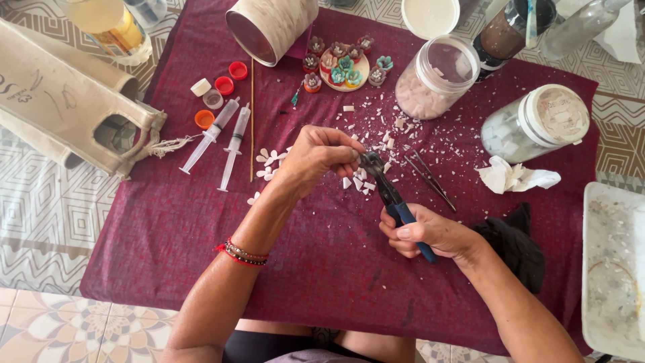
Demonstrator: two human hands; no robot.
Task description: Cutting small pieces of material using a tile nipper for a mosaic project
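Nippers (pixel 384 185) with blue handles sit at the middle of the maroon cloth (pixel 201 222), squeezed in the right hand (pixel 426 234), their head meeting the left hand (pixel 321 153), whose fingertips pinch closed on a small white piece too tiny to make out. The step in hand looks like snipping a chip to shape; the next move likely calls for a steady squeeze with the fingertips kept off the blades. White chips (pixel 359 181) lie just beside the nippers' head, cut petals (pixel 269 161) to the left of them. Beyond the nippers, an open clear jar (pixel 437 77) holds pale pieces; right of them a lidded jar (pixel 534 124) holds white pieces. A round plate (pixel 344 67) carries small coloured flowers.
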